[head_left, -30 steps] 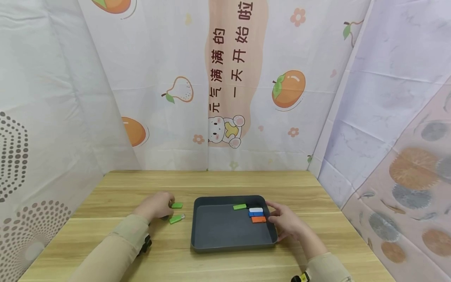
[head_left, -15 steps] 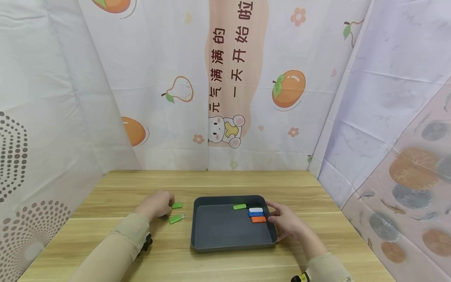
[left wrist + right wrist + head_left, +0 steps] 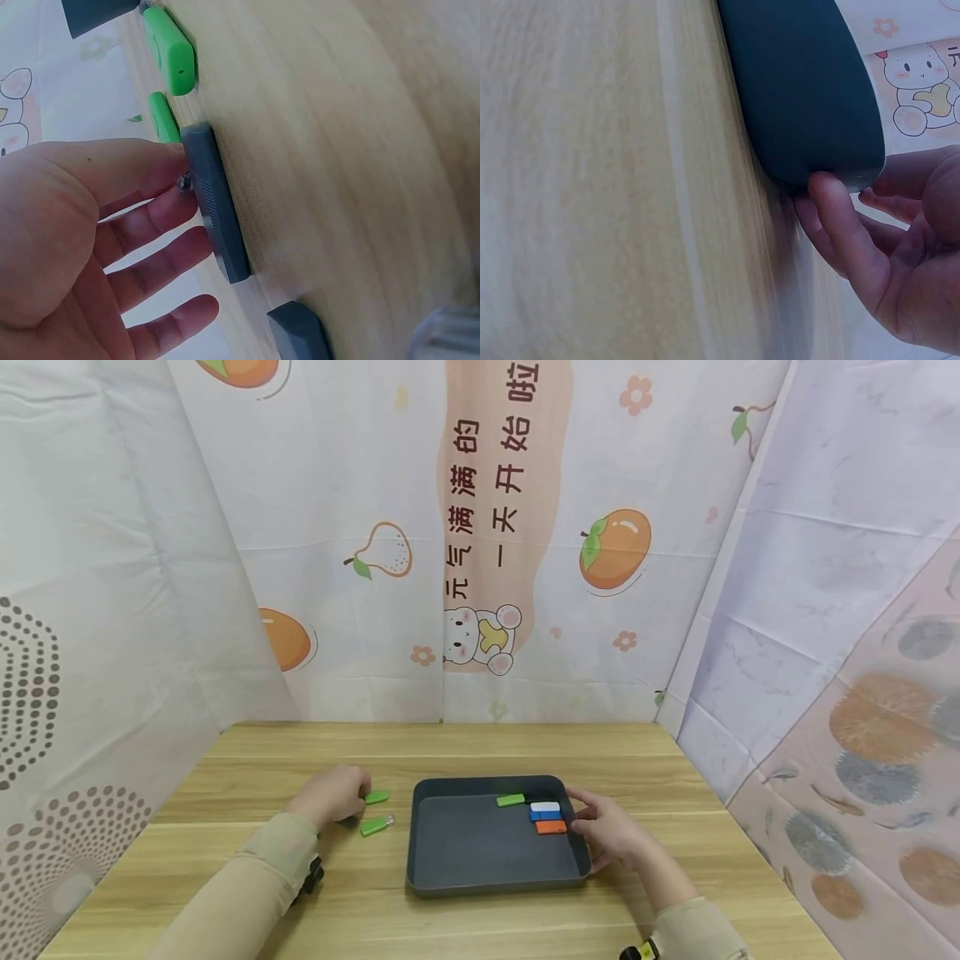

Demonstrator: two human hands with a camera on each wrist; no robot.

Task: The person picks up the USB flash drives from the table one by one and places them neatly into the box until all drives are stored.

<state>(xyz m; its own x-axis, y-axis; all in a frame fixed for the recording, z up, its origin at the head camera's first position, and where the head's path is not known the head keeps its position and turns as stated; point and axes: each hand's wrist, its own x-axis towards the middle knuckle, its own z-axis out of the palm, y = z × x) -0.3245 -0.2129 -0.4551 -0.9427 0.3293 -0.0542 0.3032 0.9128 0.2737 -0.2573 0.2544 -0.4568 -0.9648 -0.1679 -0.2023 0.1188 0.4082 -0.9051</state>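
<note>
At the left of the table, my left hand (image 3: 336,795) has its thumb and index finger around the metal end of the farther green USB stick (image 3: 377,796) (image 3: 163,118). A second green stick (image 3: 377,825) (image 3: 171,56) lies nearer. In the left wrist view a dark stick (image 3: 217,206) lies right beside the fingertips, partly hiding them, with another dark one (image 3: 301,332) below. My right hand (image 3: 611,832) (image 3: 900,255) grips the right side of the dark grey tray (image 3: 480,887) (image 3: 810,90), fingers spread along its wall.
Inside the tray, toward its back right, lie a green stick (image 3: 511,800), a white one (image 3: 545,807), a blue one (image 3: 545,816) and an orange one (image 3: 551,827). A patterned curtain (image 3: 337,635) hangs behind the wooden table (image 3: 480,752).
The farther green stick beside my left hand has turned slightly, its right end now a little farther back. The tray and my right hand have stayed in place.
</note>
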